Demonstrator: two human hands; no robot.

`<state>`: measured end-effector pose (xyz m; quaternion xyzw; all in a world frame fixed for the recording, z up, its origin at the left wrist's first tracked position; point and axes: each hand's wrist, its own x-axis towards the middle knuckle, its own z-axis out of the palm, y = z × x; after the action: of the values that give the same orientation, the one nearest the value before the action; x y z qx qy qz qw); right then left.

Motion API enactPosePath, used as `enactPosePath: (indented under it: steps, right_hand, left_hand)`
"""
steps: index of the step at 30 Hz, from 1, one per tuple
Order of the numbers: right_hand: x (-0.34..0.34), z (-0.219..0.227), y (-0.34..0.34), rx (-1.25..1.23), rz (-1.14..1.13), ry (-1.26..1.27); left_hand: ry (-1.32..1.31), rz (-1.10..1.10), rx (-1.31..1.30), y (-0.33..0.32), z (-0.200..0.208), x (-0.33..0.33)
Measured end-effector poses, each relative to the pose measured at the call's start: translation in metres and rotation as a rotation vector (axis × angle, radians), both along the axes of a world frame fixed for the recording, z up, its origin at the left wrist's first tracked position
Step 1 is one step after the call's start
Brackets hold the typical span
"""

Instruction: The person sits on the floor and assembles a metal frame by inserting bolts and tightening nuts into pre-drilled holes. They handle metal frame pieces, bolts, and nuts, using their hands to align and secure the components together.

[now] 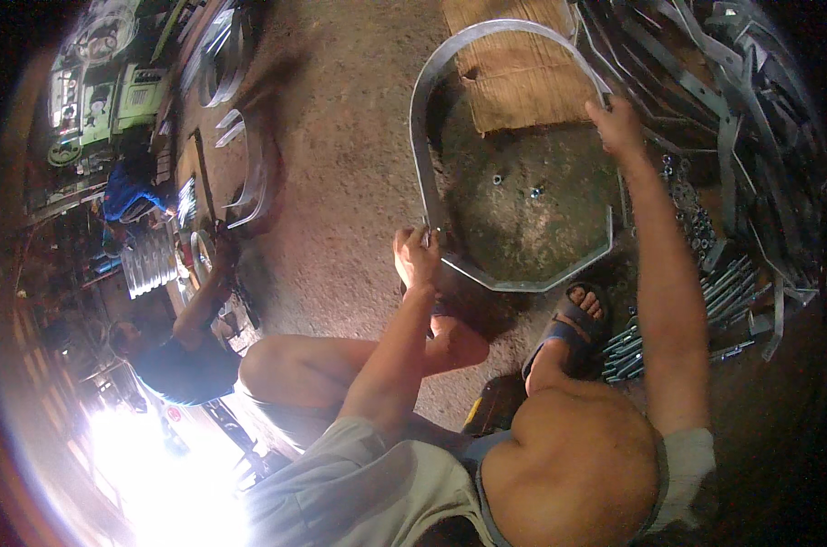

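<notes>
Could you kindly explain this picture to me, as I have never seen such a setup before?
Of course. There is no machine here: a person works with bare hands, and the view comes from a wide fisheye camera on their head, looking down, so edges bend. The left hand grips the left side of a metal hoop, open at the right; the right hand holds its upper right end. On the floor lie a brown sheet, two small nuts inside the hoop's outline, and, to the right, metal rods.
</notes>
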<state>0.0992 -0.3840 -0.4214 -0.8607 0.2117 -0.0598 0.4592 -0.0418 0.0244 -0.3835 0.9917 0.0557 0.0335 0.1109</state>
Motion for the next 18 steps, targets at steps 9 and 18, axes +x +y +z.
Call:
enactPosePath:
  steps: [9,18]
  right_hand:
    - [-0.039,-0.044,0.029,-0.078,-0.137,0.174]
    - [-0.088,0.014,0.011,0.086,-0.198,-0.096]
  left_hand:
    - [0.255,0.164,-0.169,0.013,-0.017,0.008]
    - [-0.009,0.075,0.037,-0.055,0.022,0.007]
